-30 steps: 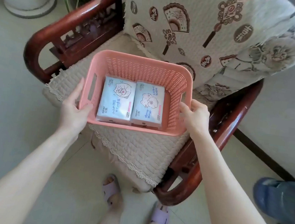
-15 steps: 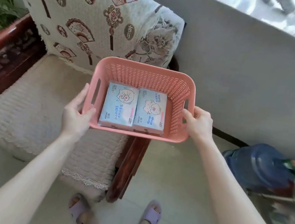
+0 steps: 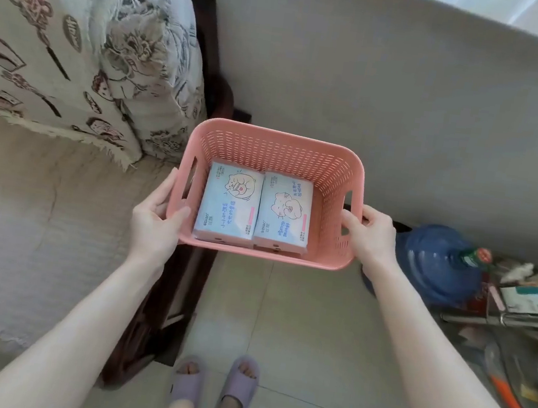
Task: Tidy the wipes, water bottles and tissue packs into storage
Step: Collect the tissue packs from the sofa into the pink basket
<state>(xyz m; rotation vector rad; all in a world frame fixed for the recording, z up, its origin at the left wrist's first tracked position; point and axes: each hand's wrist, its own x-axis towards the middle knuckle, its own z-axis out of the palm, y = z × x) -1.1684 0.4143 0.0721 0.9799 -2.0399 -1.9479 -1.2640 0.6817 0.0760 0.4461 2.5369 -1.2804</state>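
Tiled floor [image 3: 296, 326] underfoot. Pink perforated plastic basket [image 3: 281, 151] held in air: left hand [image 3: 153, 220], right hand [image 3: 370, 236] grip side walls. Two pale-blue tissue packs [image 3: 253, 208] (cartoon prints) inside, side by side.

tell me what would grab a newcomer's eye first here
The pink basket in mid-frame stands out, held above the tiled floor by the left hand and the right hand at its two ends. Inside it, two tissue packs printed with cartoon cats lie flat side by side. A big blue water jug sits low at the right, and a chair with a patterned throw fills the left.
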